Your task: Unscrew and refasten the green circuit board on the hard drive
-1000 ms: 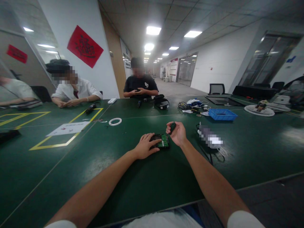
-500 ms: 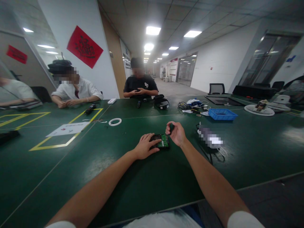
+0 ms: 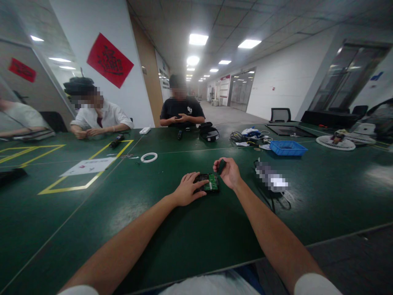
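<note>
A hard drive (image 3: 213,183) lies on the green table with its green circuit board facing up. My left hand (image 3: 186,189) rests on its left side, fingers spread and flat, hiding part of it. Just beyond the drive's right edge, my right hand (image 3: 229,172) is raised with its fingers curled closed. Between those fingers shows a small dark object (image 3: 221,166), too dim to name. I cannot tell whether it touches the board.
Right of my hands lies a blurred-out device (image 3: 272,177) with a black strap. A blue tray (image 3: 287,148), tangled cables (image 3: 237,137) and a round white fan part (image 3: 335,142) sit farther back. At left are a white ring (image 3: 149,154) and a paper sheet (image 3: 87,167). Several people sit around the table.
My right hand has turned slightly, and the dark object between its fingers shows more clearly. My left hand and the hard drive have stayed in place.
</note>
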The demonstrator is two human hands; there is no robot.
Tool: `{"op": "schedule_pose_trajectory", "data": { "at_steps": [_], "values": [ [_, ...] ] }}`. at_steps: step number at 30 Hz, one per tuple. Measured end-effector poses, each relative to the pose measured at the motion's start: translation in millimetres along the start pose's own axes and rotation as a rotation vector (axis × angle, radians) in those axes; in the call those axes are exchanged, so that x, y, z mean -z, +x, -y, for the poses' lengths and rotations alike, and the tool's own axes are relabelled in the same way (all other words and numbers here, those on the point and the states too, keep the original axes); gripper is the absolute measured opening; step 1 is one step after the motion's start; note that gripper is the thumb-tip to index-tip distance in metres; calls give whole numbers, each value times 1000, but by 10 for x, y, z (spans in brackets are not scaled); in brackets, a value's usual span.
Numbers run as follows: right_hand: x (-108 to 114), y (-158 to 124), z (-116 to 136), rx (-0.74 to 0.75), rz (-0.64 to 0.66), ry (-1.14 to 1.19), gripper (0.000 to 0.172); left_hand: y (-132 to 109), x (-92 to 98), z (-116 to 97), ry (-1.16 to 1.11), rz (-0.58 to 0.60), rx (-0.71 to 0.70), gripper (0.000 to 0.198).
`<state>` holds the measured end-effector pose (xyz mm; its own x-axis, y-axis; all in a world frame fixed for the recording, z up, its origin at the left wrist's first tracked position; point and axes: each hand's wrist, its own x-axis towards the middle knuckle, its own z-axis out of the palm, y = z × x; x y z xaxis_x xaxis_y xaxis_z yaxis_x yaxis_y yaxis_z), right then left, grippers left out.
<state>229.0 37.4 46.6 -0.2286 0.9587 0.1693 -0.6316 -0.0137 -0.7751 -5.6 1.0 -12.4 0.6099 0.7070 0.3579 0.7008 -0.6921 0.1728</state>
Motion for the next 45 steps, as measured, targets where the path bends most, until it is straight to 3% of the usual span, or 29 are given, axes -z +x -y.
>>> {"op": "schedule_pose_trajectory", "data": {
  "at_steps": [12, 25, 33, 45],
  "values": [
    [14, 18, 8, 37, 63, 1, 30, 4, -13, 21, 13, 23, -1, 58],
    [24, 16, 13, 21, 17, 10, 19, 7, -17, 23, 14, 22, -8, 58],
    [18, 22, 20, 43, 62, 2, 31, 7, -16, 25, 22, 25, -7, 58],
    [36, 23, -13, 5, 10, 43, 17, 6, -16, 35, 16, 20, -11, 58]
  ]
}}
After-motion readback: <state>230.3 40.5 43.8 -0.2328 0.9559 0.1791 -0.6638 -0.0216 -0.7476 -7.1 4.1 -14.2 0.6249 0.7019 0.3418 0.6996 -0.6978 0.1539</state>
